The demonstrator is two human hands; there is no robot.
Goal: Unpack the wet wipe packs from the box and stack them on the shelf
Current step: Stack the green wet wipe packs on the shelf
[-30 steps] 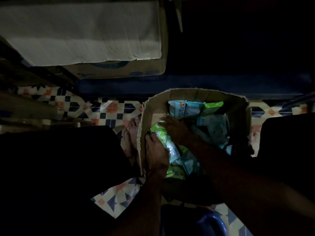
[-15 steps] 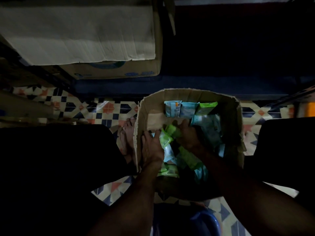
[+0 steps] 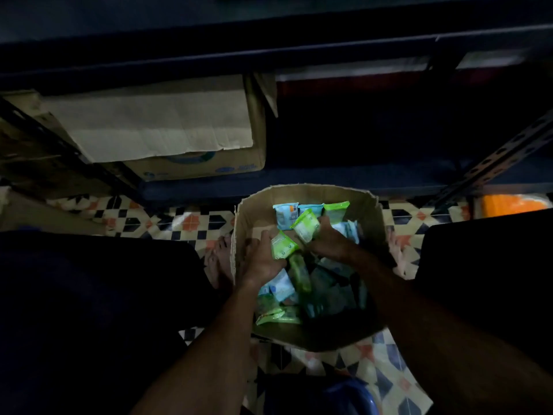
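Observation:
An open cardboard box [image 3: 371, 217] stands on the tiled floor between my feet, holding several green and pale blue wet wipe packs. My left hand [image 3: 263, 259] grips a green pack [image 3: 282, 245] at the box's left side. My right hand [image 3: 329, 239] grips another green pack [image 3: 305, 226], lifted a little above the pile. More packs [image 3: 299, 211] stand upright along the far wall of the box. A dark shelf [image 3: 269, 46] runs across the top of the view, with its lower board [image 3: 299, 181] just behind the box.
A large closed carton [image 3: 167, 136] sits on the lower shelf at the left. A slotted metal upright [image 3: 496, 163] slants at the right, with something orange [image 3: 511, 205] beside it. A blue plastic stool [image 3: 344, 396] is below me. Dark shapes flank both sides.
Both hands have risen from deep in the pile, each now holding a green pack higher in the box. My view has tilted up, showing more of the shelf.

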